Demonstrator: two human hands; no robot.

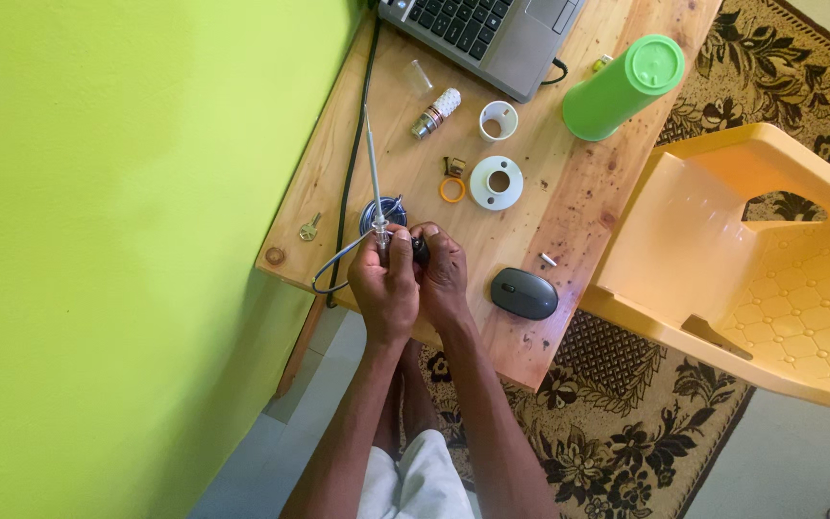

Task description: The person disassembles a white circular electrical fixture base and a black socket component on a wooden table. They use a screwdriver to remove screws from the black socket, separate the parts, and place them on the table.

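So we've got both hands bunched together right over the near edge of the surface (569,207), close to its left corner. Our left hand (383,284) has its grip closed around the base of a thin grey rod (373,168) that sticks up and away from us, with a grey wire (330,269) looping out to the left past the edge. Our right hand (444,274) is pressed up against the left one, fingers curled shut on a small dark part (421,252) at the same spot; we can't tell exactly what that part is.

Just beyond the knuckles there's a round dark spool (382,211), half hidden by the rod and our fingers. A black cable (353,144) runs along the left side of the surface towards the laptop (492,29) at the far end. A key (309,228) sits near the left edge, pretty much on its own.

Out in the middle: an orange ring (451,189), a white disc (496,183) just beside it, a white cup-shaped piece (498,120) and a bulb (436,112) a bit further off. There's bare wood between those and our hands.

To our right a mouse (524,293) sits near the front edge, a small screw (549,259) past it. The green bottle (623,86) stands at the right edge, and the orange chair (751,259) is pushed right up against that side. The green wall (127,240) boxes in the left.
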